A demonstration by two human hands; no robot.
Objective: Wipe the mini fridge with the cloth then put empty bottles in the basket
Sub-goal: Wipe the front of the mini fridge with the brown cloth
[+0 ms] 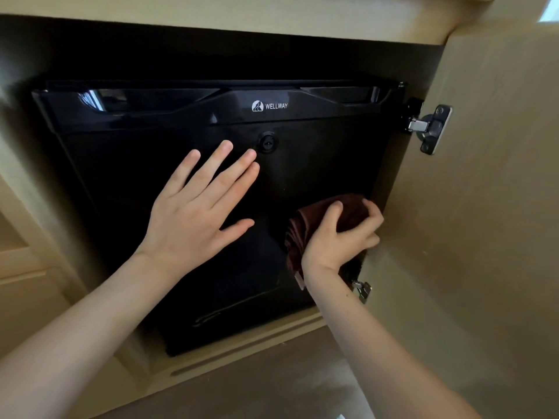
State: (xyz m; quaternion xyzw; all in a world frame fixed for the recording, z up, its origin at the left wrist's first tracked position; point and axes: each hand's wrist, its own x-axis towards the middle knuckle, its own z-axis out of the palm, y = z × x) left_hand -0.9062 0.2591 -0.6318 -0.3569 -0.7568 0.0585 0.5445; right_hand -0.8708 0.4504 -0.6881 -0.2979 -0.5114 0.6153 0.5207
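Wiping is the step now. The right hand [335,237] has its grip curled round the brown cloth [302,234], low by the right edge of the mini fridge [317,164] door. The left hand [193,213] lies flat on the door, fingers spread. Next, rub across the rest. The fridge sits in a cupboard [484,222] and looks black and shiny, maybe smudged.

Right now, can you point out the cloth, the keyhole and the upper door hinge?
cloth [299,237]: head view, on its brown folds.
keyhole [267,142]: head view, centre of the round lock.
upper hinge [433,129]: head view, on its metal plate.
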